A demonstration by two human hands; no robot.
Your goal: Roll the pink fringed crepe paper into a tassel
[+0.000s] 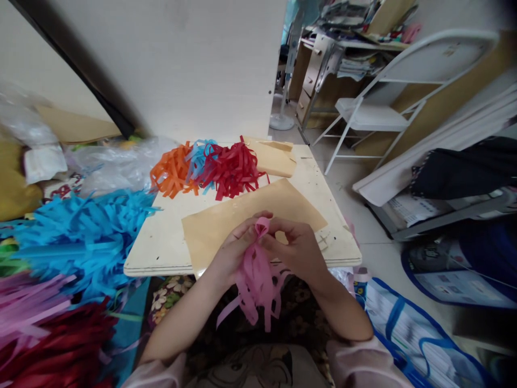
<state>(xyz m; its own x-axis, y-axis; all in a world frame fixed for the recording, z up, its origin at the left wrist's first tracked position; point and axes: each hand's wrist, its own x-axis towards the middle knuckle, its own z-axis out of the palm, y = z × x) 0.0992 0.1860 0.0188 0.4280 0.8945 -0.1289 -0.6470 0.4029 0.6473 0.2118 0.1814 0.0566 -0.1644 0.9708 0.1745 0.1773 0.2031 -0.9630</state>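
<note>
A pink paper tassel (256,280) hangs between my hands over the near edge of the table, its cut strips dangling toward my lap. At its top the paper forms a small loop. My left hand (238,245) is closed around the tassel's upper part from the left. From the right, my right hand (297,245) pinches the tassel just below the loop with thumb and fingers. Beneath both hands lies a flat sheet of tan paper (226,215) on the cream table (161,245).
Orange (172,170), light blue (202,156) and red tassels (232,170) lie at the table's back, beside folded tan paper (274,159). Blue fringed strips (81,237), pink strips (32,312) and dark red strips (56,350) are piled at left. A white folding chair (375,116) stands back right.
</note>
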